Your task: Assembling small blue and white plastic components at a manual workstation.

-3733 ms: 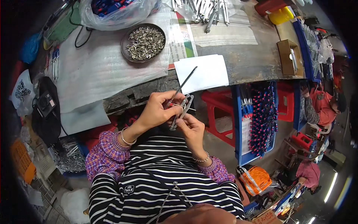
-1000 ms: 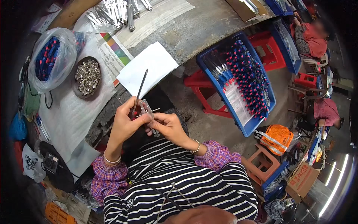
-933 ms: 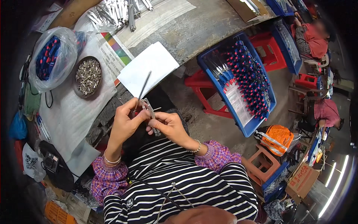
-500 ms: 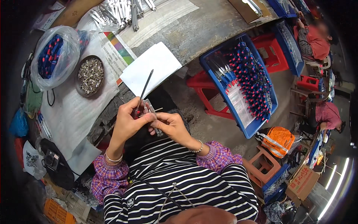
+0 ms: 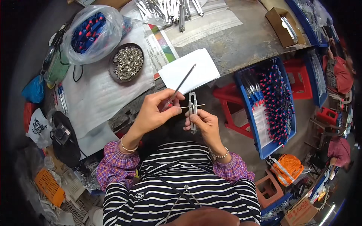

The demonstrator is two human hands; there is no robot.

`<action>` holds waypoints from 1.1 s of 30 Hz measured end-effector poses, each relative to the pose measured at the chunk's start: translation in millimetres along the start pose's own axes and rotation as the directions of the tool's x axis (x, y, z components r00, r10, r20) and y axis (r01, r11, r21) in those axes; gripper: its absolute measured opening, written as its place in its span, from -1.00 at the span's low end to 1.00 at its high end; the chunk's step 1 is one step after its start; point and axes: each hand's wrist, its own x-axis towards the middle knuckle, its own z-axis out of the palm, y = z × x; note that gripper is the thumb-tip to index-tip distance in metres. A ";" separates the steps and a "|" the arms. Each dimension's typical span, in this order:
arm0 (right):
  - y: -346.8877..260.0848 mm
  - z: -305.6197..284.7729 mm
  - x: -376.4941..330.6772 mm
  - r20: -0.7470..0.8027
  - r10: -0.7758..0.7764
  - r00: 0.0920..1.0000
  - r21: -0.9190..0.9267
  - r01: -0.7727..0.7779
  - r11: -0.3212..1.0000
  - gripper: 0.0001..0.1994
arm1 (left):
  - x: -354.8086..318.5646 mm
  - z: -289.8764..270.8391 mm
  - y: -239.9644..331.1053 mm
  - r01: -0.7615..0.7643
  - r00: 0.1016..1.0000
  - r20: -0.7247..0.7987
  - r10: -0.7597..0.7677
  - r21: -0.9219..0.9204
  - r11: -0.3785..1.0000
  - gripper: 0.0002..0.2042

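Observation:
My left hand (image 5: 154,112) is closed around a screwdriver (image 5: 184,80), its dark shaft slanting up and to the right over white paper. A bit of red handle shows between the fingers. Pinched upright in my right hand (image 5: 206,127) is a slotted silver metal part (image 5: 192,101) with two long side arms. A thin pale rod (image 5: 201,105) passes crosswise at the metal part, reaching from the left thumb tip to just past the part's right side. Whether it goes through the part or behind it, I cannot tell. Both hands are in front of my striped apron.
White paper (image 5: 203,67) lies at the table edge. Left of it stand a bowl of small metal pieces (image 5: 129,63) and a plastic bag of blue-and-red items (image 5: 113,19). Right, a blue tray (image 5: 264,153) of blue-and-red tools sits by red stools (image 5: 232,94). Silver parts (image 5: 182,19) lie behind.
My hands have moved apart, and the metal part now stands upright in the right hand, more fully seen. The screwdriver leans further right. The whole view has shifted, with the table further right.

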 end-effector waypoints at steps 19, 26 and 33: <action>-38.4 -0.7 28.3 0.285 -0.482 0.829 -0.924 0.371 0.091 -0.90 | 46.3 -28.7 2.5 -0.221 0.971 -0.077 0.228 0.088 0.971 -0.91; -39.1 -1.3 24.7 0.282 -0.444 0.850 -0.937 0.343 0.062 -0.92 | 29.1 0.8 47.9 -0.809 0.585 -0.071 0.808 0.027 0.588 -0.80; -33.9 -0.3 26.4 0.274 -0.454 0.848 -0.923 0.365 0.124 -0.91 | 40.7 4.2 -5.0 -0.437 0.895 -0.142 0.422 -0.099 0.894 -0.88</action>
